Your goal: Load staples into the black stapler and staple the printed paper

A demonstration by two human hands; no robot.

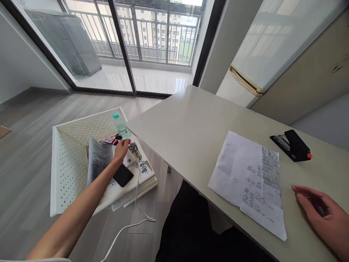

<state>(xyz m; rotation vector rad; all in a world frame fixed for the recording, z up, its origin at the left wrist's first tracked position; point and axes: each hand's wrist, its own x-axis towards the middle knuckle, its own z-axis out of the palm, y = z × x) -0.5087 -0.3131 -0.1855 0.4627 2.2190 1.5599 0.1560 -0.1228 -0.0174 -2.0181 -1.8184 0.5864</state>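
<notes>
My left hand [121, 148] reaches down to a white perforated rack [69, 167] beside the desk. Its fingers are pinched on the edge of a printed sheet [98, 160], which stands curled up off the rack. Close around that hand lie a black phone [123, 175], a white charger [128, 160] with its cable, small metal clips [133, 147] and a red packet [109, 140]. My right hand [324, 214] rests on the desk with its fingers loosely stretched and nothing in them. It lies just right of two overlapping printed sheets [253, 178].
A black stapler [293, 145] lies at the back right of the pale desk [188, 127]. A clear bottle with a teal cap [120, 125] stands on the rack. The white cable [136, 222] trails to the floor. Glass balcony doors are behind, a white fridge at right.
</notes>
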